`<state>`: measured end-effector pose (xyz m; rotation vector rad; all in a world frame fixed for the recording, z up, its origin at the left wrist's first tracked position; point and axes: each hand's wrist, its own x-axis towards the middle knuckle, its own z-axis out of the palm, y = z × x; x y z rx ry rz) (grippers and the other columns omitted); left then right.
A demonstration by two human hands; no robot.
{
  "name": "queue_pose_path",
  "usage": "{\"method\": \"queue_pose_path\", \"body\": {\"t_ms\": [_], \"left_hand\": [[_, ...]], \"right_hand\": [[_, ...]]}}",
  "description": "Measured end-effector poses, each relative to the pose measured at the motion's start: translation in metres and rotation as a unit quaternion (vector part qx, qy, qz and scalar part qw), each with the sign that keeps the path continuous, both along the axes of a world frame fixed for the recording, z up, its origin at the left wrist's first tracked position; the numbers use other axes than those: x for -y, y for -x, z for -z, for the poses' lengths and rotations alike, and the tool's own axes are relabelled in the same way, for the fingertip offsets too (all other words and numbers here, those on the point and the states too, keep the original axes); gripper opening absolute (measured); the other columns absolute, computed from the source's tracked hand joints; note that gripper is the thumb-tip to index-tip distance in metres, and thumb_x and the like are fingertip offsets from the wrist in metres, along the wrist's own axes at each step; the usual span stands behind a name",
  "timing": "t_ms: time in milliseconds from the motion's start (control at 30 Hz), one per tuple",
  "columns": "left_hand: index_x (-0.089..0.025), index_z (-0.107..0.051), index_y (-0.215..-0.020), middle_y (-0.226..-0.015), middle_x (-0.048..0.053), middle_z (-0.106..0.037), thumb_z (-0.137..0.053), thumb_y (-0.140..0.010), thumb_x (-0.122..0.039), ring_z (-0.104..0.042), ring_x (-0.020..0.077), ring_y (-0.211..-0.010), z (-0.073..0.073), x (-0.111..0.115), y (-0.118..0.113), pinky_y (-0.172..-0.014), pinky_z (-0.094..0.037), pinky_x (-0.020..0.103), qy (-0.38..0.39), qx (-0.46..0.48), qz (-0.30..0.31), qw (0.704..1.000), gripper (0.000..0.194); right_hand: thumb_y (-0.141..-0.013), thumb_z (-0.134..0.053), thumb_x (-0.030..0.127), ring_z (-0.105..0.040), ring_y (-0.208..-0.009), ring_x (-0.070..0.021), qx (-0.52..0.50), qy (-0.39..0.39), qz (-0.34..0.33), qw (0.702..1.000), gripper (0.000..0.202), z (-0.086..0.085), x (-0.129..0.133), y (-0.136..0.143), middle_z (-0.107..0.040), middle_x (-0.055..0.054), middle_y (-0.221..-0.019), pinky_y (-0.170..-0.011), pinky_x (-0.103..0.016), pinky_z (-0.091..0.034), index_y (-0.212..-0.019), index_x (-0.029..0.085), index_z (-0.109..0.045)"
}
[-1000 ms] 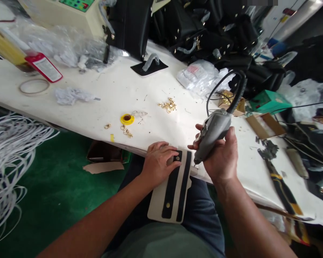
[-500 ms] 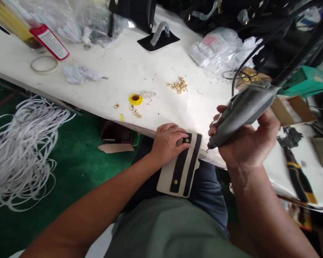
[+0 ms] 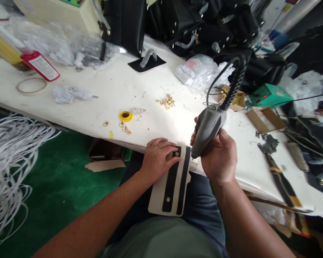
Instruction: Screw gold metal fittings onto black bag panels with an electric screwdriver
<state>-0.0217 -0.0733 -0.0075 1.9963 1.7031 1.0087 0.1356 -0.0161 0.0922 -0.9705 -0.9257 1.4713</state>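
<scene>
My left hand (image 3: 159,157) grips the upper end of a cream panel (image 3: 156,204) that lies across my lap against the table edge. Two black straps run along it; the wider strap (image 3: 170,181) carries a round gold-coloured rivet (image 3: 168,199) near its lower end, with another round fitting close to my fingertips. In my right hand (image 3: 218,154) is a grey corded electric screwdriver (image 3: 207,127), its cord rising from the top. The bit points down just right of the panel's upper end, apart from the straps.
Small gold fittings (image 3: 168,101) lie in a pile on the white table (image 3: 107,80). Nearby are a yellow spool (image 3: 125,116), a cardboard box (image 3: 269,122) and black-yellow pliers (image 3: 282,182). Black bags (image 3: 183,21) stand behind. White cord coils (image 3: 13,161) hang at left.
My right hand and the screwdriver have moved left, closer to the panel, and the tool is more upright. My left hand keeps its hold. The view has shifted, so the table sits lower.
</scene>
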Motion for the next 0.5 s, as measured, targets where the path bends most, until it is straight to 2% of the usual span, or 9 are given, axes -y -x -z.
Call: {"method": "queue_pose_path", "body": {"t_ms": [233, 400, 500], "left_hand": [[-0.029, -0.079, -0.103, -0.120, -0.002, -0.080, -0.087, -0.083, -0.039, -0.061, 0.0293, -0.126, -0.0010, -0.0004, -0.0003, -0.111, -0.042, 0.051, 0.006, 0.009, -0.007, 1.000, 0.024], [-0.029, -0.080, -0.103, -0.120, -0.001, -0.080, -0.088, -0.082, -0.038, -0.062, 0.0292, -0.125, -0.0004, -0.0008, -0.0005, -0.111, -0.042, 0.051, 0.008, 0.007, -0.009, 1.000, 0.024], [-0.029, -0.080, -0.104, -0.119, -0.001, -0.080, -0.088, -0.082, -0.037, -0.062, 0.0291, -0.125, -0.0011, -0.0010, -0.0013, -0.111, -0.042, 0.051, 0.009, 0.003, -0.010, 1.000, 0.024]], "right_hand": [[-0.084, -0.066, 0.067, -0.069, -0.076, -0.0232, 0.011, -0.007, 0.010, 1.000, 0.046, -0.0013, 0.0072, -0.0055, -0.074, -0.005, -0.087, -0.062, -0.035, -0.055, -0.088, 0.022, -0.072], [-0.088, -0.062, 0.075, -0.069, -0.075, -0.0206, 0.033, -0.028, 0.039, 0.998, 0.058, 0.0012, 0.0102, -0.0086, -0.075, -0.006, -0.095, -0.059, -0.032, -0.052, -0.105, 0.021, -0.074], [-0.089, -0.059, 0.077, -0.066, -0.070, -0.0176, 0.026, -0.040, 0.041, 0.998, 0.059, 0.0004, 0.0091, -0.0096, -0.075, -0.006, -0.098, -0.058, -0.031, -0.052, -0.103, 0.021, -0.074]]}}
